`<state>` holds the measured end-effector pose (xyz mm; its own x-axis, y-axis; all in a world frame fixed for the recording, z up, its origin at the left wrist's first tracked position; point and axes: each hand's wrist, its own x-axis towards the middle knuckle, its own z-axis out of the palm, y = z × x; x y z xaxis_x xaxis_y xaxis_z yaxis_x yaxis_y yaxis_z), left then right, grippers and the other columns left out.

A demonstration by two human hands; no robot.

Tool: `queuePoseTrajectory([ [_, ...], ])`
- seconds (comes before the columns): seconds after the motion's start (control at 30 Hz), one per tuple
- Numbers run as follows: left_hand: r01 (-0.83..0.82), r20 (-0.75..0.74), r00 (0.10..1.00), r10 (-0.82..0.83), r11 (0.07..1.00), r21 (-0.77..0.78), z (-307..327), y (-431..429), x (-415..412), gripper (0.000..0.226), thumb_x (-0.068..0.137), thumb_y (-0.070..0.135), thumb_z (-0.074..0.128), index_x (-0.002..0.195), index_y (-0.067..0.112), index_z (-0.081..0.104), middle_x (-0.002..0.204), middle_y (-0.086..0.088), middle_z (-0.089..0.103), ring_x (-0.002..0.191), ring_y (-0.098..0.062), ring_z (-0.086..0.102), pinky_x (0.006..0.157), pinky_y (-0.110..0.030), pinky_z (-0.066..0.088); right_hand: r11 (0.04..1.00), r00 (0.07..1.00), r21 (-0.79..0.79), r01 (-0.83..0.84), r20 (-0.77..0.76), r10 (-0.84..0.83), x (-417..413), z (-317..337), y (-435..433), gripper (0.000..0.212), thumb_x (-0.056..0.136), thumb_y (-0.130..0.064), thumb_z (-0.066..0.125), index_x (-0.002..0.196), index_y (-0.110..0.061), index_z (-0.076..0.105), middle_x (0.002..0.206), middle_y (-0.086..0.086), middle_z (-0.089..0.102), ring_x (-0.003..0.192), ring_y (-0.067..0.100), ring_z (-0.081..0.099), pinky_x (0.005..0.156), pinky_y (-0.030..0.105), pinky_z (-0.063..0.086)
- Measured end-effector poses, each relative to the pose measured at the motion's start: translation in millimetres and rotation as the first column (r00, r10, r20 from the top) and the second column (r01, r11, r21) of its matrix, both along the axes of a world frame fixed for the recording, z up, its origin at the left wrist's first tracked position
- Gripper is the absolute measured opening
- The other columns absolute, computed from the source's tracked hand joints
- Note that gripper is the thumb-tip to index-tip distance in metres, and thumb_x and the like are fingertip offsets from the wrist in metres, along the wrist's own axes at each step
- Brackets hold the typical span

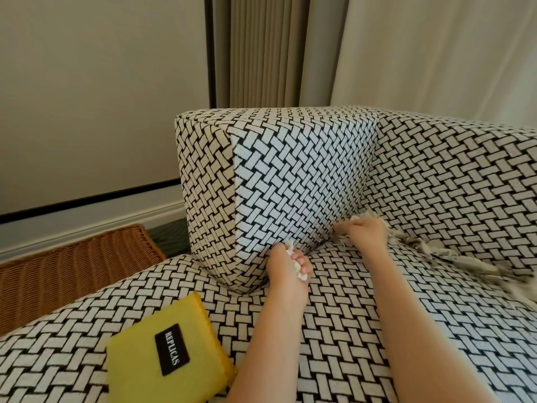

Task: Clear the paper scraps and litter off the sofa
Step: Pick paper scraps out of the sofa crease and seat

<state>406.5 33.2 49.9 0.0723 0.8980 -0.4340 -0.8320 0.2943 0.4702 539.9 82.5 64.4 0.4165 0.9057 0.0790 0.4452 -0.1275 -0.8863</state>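
- Beige walls and pleated curtains (261, 50) back a sofa (348, 330) covered in black-and-cream basket-weave fabric.
- Beside the sofa's armrest (276, 175), a brown wicker basket (72, 266) stands on the floor; its inside cannot be seen.
- At the foot of the armrest, where it meets the seat, the left hand (286, 264) is closed in a fist around crumpled white paper scraps (299, 267).
- Just past it, deeper in the corner by the armrest, the right hand (364, 232) is closed on more pale litter (359, 218), blurred; the two hands are close but apart.
- Behind the right hand, a fringed beige throw (453, 254) trails along the seat against the backrest.
- On the seat's front edge, well clear of the armrest, lies a yellow pouch (165, 347) with a black label (172, 349) reading "REPLICAS".
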Motion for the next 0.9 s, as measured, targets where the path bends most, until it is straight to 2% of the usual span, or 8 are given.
queuePoseTrajectory([
  [0.07,0.007,-0.01,1.0,-0.007,1.0,0.002,-1.0,1.4,0.4,0.032,0.093,0.011,0.027,0.064,0.015,0.038,0.033,0.008,0.032,0.02,-0.003,0.026,0.026,-0.005,0.018,0.999,0.996,-0.03,-0.01,0.089,0.013,0.4,-3.9,3.4,0.018,0.082,-0.016,0.067,0.096,-0.005,0.071,0.078,-0.001,0.06,0.066,0.009,0.054,0.053,0.018,0.042],
  [0.17,0.039,0.002,0.999,-0.04,0.999,0.013,-4.1,5.6,0.4,0.034,0.094,0.012,0.024,0.062,0.015,0.035,0.028,0.008,0.031,0.018,-0.003,0.026,0.025,-0.005,0.018,0.988,0.941,-0.151,-0.034,0.328,0.083,-7.4,-10.0,12.3,0.019,0.083,-0.028,0.065,0.095,-0.014,0.07,0.078,-0.002,0.061,0.07,0.014,0.056,0.065,0.028,0.049],
  [0.27,0.051,0.011,0.999,-0.051,0.999,0.013,-4.4,7.0,0.9,0.034,0.094,0.011,0.022,0.062,0.015,0.033,0.027,0.008,0.031,0.017,-0.003,0.025,0.025,-0.004,0.017,0.95,0.735,-0.312,-0.013,0.642,0.22,-27.5,-12.6,16.8,0.033,0.076,-0.042,0.063,0.094,-0.014,0.061,0.092,0.003,0.061,0.086,0.02,0.056,0.072,0.027,0.045],
  [0.33,0.04,-0.005,0.999,-0.04,0.999,0.009,-3.7,6.4,0.4,0.033,0.093,0.01,0.024,0.062,0.016,0.036,0.029,0.008,0.03,0.018,-0.003,0.024,0.026,-0.004,0.017,0.928,0.616,-0.372,0.019,0.736,0.282,-37.4,-14.5,22.0,0.049,0.075,-0.049,0.061,0.108,-0.014,0.057,0.107,0.006,0.06,0.1,0.022,0.056,0.076,0.028,0.045],
  [0.43,0.044,-0.01,0.999,-0.044,0.999,0.015,-3.6,5.0,0.5,0.033,0.092,0.01,0.024,0.062,0.016,0.035,0.029,0.009,0.03,0.019,-0.003,0.024,0.026,-0.005,0.017,0.897,0.562,-0.434,0.088,0.765,0.315,-40.5,-10.8,29.3,0.054,0.077,-0.053,0.059,0.115,-0.014,0.055,0.112,0.004,0.06,0.1,0.019,0.057,0.068,0.023,0.04],
  [0.6,0.055,-0.05,0.997,-0.053,0.997,0.045,-4.5,2.0,-0.5,0.034,0.094,0.013,0.026,0.062,0.015,0.038,0.029,0.008,0.03,0.019,-0.003,0.024,0.027,-0.004,0.016,0.924,0.523,-0.331,0.19,0.831,0.19,-47.2,-20.0,35.9,0.028,0.087,-0.038,0.052,0.1,-0.015,0.06,0.101,-0.006,0.064,0.082,0.003,0.058,0.044,0.015,0.023],
  [0.7,0.107,-0.071,0.992,-0.103,0.993,0.055,-5.6,2.5,-1.0,0.046,0.095,0.014,0.023,0.053,0.016,0.041,0.027,0.008,0.029,0.017,-0.005,0.025,0.028,-0.003,0.015,0.941,0.51,-0.265,0.211,0.851,0.125,-47.6,-24.1,37.5,0.021,0.089,-0.024,0.052,0.105,-0.011,0.058,0.102,0.0,0.062,0.092,0.011,0.061,0.048,0.018,0.031],
  [0.9,0.104,-0.065,0.993,-0.1,0.993,0.051,-4.6,2.7,-1.5,0.033,0.094,0.013,0.023,0.063,0.017,0.032,0.027,0.007,0.029,0.017,-0.005,0.023,0.029,-0.002,0.016,0.952,0.474,-0.202,0.23,0.877,0.071,-47.9,-27.0,42.1,0.021,0.09,-0.014,0.052,0.109,-0.009,0.058,0.106,0.003,0.063,0.096,0.016,0.061,0.062,0.022,0.042],
])
